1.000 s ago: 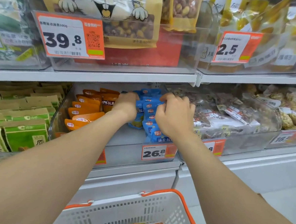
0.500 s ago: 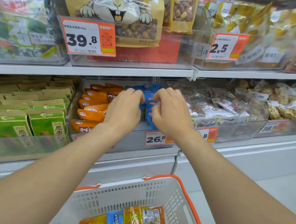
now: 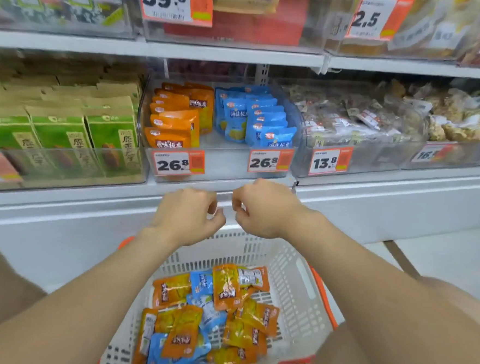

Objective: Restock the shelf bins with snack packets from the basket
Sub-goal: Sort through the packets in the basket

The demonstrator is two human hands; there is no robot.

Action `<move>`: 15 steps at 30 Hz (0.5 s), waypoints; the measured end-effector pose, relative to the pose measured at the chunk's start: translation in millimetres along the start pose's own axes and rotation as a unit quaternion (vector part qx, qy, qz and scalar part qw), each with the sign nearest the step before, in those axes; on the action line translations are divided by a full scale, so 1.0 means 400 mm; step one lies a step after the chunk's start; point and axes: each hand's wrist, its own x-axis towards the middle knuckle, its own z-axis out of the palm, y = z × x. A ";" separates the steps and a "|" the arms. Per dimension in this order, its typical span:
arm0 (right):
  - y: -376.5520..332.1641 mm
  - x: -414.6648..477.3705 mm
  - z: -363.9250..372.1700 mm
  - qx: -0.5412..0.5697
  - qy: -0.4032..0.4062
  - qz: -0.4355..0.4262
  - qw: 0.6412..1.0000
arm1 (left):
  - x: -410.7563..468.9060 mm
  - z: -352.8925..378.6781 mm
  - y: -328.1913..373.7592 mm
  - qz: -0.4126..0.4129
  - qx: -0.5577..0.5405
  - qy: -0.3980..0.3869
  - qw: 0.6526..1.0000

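heaped loose and mixed in the white slotted plastic basket with orange rim point(image 3: 298, 271), low between the forearms: small flat orange foil snack packets point(image 3: 225, 287) and blue foil snack packets point(image 3: 201, 283). same goods standing upright in the clear plastic shelf bin point(image 3: 225, 166), orange row point(image 3: 177, 120) on the left, blue row point(image 3: 261, 118) on the right, behind two 26.8 price tags point(image 3: 174, 164). left grip point(image 3: 186, 215) and right grip point(image 3: 262, 209) side by side above the basket's far edge and below the bin, fingers loosely curled, pinching nothing.

probably light and limp to lift. glossy film likely slippery and crinkly, so prone to sliding out of a loose stack. contents seemingly soft enough to flex, yet better not crushed. best taken with a flat pinch across the middle or along a sealed edge, thumb on one face, fingers on the other. several likely gatherable at once, squared up as a small stack. worth sorting by colour while picking. bare floor showing at the front of the bin, so apparently room there for more.
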 end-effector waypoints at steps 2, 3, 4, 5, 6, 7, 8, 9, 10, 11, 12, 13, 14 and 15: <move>-0.026 -0.034 0.061 -0.029 -0.088 -0.019 0.995 | -0.040 0.043 -0.008 0.007 0.025 -0.104 0.994; -0.040 -0.050 0.091 -0.036 -0.124 -0.027 0.991 | -0.060 0.063 -0.007 0.014 0.036 -0.149 0.988; -0.054 -0.063 0.120 -0.044 -0.151 -0.033 0.987 | -0.077 0.089 -0.010 0.022 0.039 -0.186 0.982; -0.068 -0.076 0.148 -0.053 -0.174 -0.035 0.983 | -0.095 0.113 -0.010 0.028 0.037 -0.224 0.974; -0.080 -0.088 0.171 -0.061 -0.193 -0.036 0.979 | -0.107 0.144 -0.012 0.034 0.037 -0.263 0.964; -0.093 -0.099 0.195 -0.066 -0.213 -0.037 0.974 | -0.118 0.176 -0.011 0.039 0.042 -0.308 0.950; -0.103 -0.110 0.217 -0.071 -0.236 -0.039 0.968 | -0.129 0.208 -0.009 0.045 0.047 -0.355 0.933; -0.112 -0.118 0.237 -0.072 -0.259 -0.040 0.962 | -0.140 0.244 -0.007 0.047 0.056 -0.403 0.912; -0.119 -0.124 0.256 -0.073 -0.283 -0.040 0.956 | -0.152 0.275 -0.005 0.047 0.067 -0.447 0.891; -0.123 -0.128 0.270 -0.070 -0.302 -0.040 0.950 | -0.166 0.301 0.000 0.044 0.078 -0.484 0.871; -0.125 -0.127 0.282 -0.060 -0.317 -0.039 0.946 | -0.178 0.325 0.003 0.043 0.083 -0.513 0.853; -0.127 -0.124 0.289 -0.045 -0.323 -0.038 0.944 | -0.192 0.344 0.004 0.048 0.080 -0.535 0.840; -0.126 -0.117 0.293 -0.028 -0.323 -0.037 0.945 | -0.204 0.360 0.006 0.054 0.069 -0.552 0.829; -0.124 -0.111 0.292 -0.013 -0.316 -0.035 0.948 | -0.218 0.374 0.007 0.064 0.062 -0.567 0.819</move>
